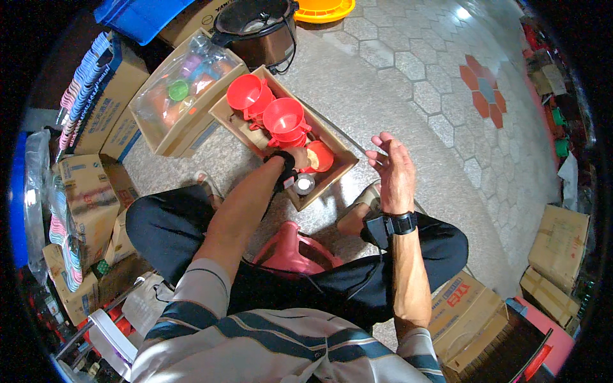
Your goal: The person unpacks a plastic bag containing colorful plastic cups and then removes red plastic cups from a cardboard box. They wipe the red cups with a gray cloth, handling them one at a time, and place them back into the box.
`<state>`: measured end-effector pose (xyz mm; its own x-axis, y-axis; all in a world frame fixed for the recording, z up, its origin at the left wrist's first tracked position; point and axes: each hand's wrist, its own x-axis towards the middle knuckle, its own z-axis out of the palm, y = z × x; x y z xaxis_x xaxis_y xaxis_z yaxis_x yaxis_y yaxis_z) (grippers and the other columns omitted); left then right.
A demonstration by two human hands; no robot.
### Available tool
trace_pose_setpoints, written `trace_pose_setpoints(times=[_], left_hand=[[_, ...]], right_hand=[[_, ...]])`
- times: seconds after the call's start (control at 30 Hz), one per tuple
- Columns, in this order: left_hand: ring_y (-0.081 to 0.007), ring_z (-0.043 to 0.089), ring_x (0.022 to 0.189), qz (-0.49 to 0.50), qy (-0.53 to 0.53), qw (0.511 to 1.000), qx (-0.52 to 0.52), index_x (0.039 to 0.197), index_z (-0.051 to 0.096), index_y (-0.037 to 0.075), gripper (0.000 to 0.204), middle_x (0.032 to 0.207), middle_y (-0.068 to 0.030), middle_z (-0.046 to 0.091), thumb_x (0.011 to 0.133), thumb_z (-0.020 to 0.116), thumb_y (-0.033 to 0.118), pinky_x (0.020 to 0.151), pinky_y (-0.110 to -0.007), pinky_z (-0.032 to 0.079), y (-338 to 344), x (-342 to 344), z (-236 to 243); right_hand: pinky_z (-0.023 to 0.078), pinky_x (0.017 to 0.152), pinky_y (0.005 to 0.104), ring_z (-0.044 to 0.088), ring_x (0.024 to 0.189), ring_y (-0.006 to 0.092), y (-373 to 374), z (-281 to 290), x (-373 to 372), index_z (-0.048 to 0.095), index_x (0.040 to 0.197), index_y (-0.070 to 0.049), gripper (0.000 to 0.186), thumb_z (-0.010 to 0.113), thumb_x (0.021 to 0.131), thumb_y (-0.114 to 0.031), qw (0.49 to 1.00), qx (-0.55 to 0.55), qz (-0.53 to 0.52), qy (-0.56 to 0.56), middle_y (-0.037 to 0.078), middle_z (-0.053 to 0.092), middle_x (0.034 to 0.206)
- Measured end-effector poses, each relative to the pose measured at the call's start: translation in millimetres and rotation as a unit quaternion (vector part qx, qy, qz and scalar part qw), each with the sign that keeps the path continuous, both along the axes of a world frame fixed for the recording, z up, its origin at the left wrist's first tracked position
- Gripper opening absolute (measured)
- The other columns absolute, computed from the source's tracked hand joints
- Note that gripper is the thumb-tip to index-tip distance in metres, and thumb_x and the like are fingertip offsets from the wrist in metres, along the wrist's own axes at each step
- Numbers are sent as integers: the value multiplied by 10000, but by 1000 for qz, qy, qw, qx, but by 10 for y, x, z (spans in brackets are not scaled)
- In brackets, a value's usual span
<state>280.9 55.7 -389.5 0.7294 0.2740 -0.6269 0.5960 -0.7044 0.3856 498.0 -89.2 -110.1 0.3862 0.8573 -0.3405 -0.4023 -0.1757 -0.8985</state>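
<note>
My left hand (297, 155) reaches down into an open cardboard box (335, 175), its fingers closed at the edge of a red cup (324, 155). The fingertips are partly hidden. A pale yellowish patch shows inside that cup. Left of it in the box stand more red cups with handles, one nearer the middle (284, 115) and another at the far end (248, 94). Close to my left wrist lies a round silvery thing (304, 184) with a bright centre. My right hand (394, 166) hangs in the air right of the box, fingers apart and holding nothing.
A carton of bagged colourful items (182, 89) adjoins the box on the left. Behind stand a dark cooker-like pot (255, 35) and a yellow basin (324, 9). A pink stool (290, 250) sits between my legs. Cartons (89, 198) and hangers line the left; another carton (469, 313) is lower right.
</note>
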Motion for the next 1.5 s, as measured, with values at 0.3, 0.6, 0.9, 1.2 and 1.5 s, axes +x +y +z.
trace_pose_setpoints(times=[0.3,0.6,0.9,1.2,1.5], left_hand=[[-365,697,994,184,36,982,-25,1079,705,-34,502,1105,-236,698,919,557,419,848,-474,554,-106,210,164],[-351,698,1018,282,85,956,-15,1097,708,-29,440,1144,-243,689,919,551,342,870,-464,554,-177,121,91],[-338,700,1043,305,70,948,-60,1116,711,-24,386,1183,-250,679,919,545,264,893,-454,555,-251,277,-73],[-338,709,949,125,-64,990,16,1040,711,-29,327,1019,-237,705,925,540,225,807,-451,554,-213,72,761],[-123,573,637,570,-298,716,-270,876,647,40,237,709,-20,598,1011,538,201,495,-279,439,-334,-145,2049]], right_hand=[[519,867,327,667,952,179,16,27,0,581,1299,-28,390,543,1052,-327,1000,5,-12,10,110,651,1230],[509,876,320,660,959,172,22,173,-40,572,1317,-29,423,545,1049,-356,1000,11,-4,1,100,651,1229],[500,891,321,646,960,167,16,224,-78,571,1316,-29,430,539,1051,-366,1000,12,16,-5,96,646,1239],[508,871,315,655,940,161,65,237,-231,604,1259,-5,417,512,1062,-360,997,10,63,-33,107,680,1171],[587,797,308,713,924,223,-188,398,-1146,614,1249,31,361,493,1057,-250,875,24,434,212,150,704,1120]])
